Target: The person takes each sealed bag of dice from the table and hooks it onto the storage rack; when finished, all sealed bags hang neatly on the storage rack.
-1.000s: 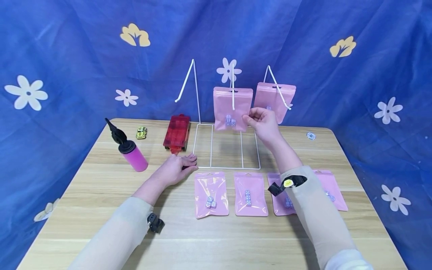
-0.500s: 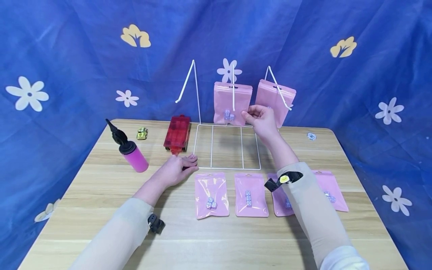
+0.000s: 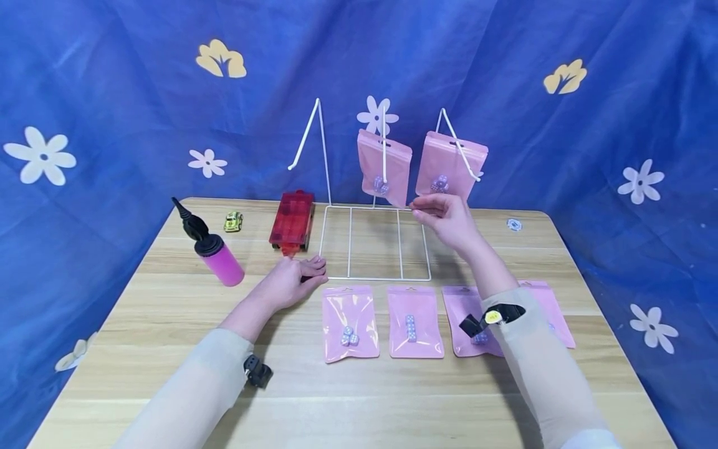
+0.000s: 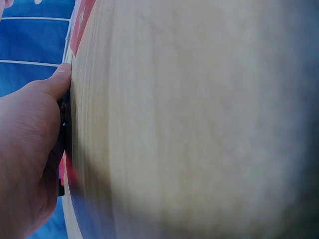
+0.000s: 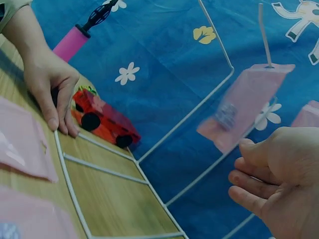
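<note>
A pink bag with dice [image 3: 384, 165] hangs tilted on the middle hook of the white wire rack [image 3: 350, 243]. Another pink bag [image 3: 451, 163] hangs on the right hook. Just below and right of the middle bag is my right hand [image 3: 449, 224], fingers loosely bent and holding nothing; the right wrist view shows a gap between this hand [image 5: 289, 179] and the bag [image 5: 249, 107]. My left hand [image 3: 288, 282] rests at the front left corner of the rack's base, its fingers on the wire, as the right wrist view also shows.
Several pink bags with dice lie in a row before the rack, such as one at the left [image 3: 350, 324]; my right forearm partly covers two. Left of the rack stand a red toy cart [image 3: 293, 219], a small yellow-green car [image 3: 233, 222] and a pink pump [image 3: 223, 262].
My right hand has let go of the middle bag and moved slightly down and right. That bag has turned and tilted on its hook. My left hand has stayed in place.
</note>
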### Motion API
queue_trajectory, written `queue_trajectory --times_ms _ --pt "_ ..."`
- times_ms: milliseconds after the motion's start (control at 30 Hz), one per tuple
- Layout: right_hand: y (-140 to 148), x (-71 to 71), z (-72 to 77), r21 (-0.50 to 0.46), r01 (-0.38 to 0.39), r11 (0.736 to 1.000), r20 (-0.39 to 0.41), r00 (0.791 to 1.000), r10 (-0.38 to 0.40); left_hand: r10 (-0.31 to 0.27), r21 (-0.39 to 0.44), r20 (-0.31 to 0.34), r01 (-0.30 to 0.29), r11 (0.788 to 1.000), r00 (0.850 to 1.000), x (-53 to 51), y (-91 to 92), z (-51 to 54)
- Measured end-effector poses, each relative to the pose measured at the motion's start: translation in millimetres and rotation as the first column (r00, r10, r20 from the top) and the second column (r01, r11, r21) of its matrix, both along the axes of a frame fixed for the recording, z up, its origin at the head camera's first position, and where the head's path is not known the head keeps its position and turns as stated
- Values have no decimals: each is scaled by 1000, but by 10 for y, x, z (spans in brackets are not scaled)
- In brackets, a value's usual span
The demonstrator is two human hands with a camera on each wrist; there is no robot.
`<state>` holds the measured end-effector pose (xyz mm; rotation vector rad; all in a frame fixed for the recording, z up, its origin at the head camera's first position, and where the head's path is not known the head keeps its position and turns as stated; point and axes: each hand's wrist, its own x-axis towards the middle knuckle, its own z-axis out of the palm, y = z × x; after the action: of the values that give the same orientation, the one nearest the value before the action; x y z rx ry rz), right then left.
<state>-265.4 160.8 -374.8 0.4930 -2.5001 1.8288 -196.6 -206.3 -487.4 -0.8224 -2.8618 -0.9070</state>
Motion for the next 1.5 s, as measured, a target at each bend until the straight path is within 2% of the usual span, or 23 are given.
queue_trajectory --times_ms 100,367,533,700,967,1133,1300,1500 --pt "143 86 -21 42 -8 999 -7 1000 8 1 0 -4 -1 1000 1000 2 -3 3" --pt "557 334 -67 70 11 997 25 1000 -13 3 -2 -11 -3 1000 1000 -3 -10 -16" --pt "814 507 -71 105 29 994 10 999 -30 1 3 -13 -1 1000 1000 -2 -6 -12" --pt "1087 640 -112 124 67 990 -18 998 -65 -2 2 -19 2 1000 1000 3 -7 -5" --pt "1524 870 -179 116 142 983 -8 990 -142 -7 -3 -11 7 1000 1000 2 -1 -4" --pt "1811 991 -248 188 211 959 13 976 -217 -5 3 -4 5 1000 1000 7 3 10" --pt "2133 1031 -404 260 253 932 59 959 -277 -2 -2 -6 2 1000 1000 2 -2 5" --pt "2462 1064 -625 379 286 880 138 923 -359 2 -10 1 -2 1000 1000 -9 -7 -6"
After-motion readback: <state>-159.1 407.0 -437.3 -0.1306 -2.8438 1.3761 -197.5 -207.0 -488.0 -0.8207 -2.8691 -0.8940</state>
